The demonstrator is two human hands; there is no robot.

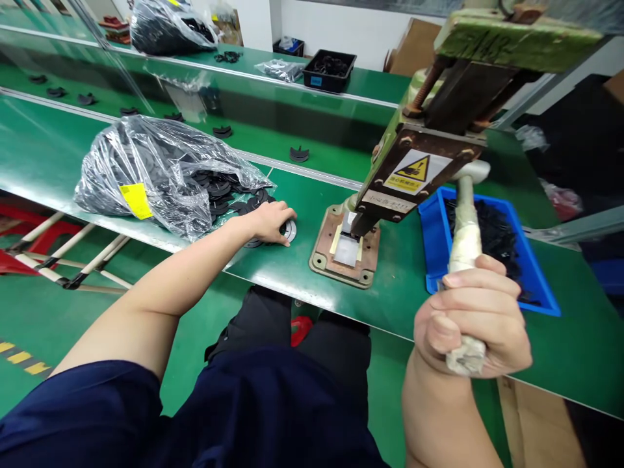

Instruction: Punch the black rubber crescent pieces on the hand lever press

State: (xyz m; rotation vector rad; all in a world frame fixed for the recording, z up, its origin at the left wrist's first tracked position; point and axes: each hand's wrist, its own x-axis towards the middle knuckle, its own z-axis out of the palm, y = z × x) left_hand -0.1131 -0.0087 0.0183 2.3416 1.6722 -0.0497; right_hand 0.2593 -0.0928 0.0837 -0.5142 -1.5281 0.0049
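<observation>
My left hand is closed at the edge of a pile of black curved parts, with its thumb and fingers on a flat, round dark part. The pile spills from a clear plastic bag with a yellow label. My right hand wraps round the tape-covered lever handle of a green hand press. Under the ram, a small metal fixture sits on the press base. A small dark piece shows at the ram's tip; I cannot tell what it is.
Right of the press stands a blue bin full of black parts. Behind the bench runs a green belt with several spaced curved black pieces. A black tray and another filled bag rest on the far ledge.
</observation>
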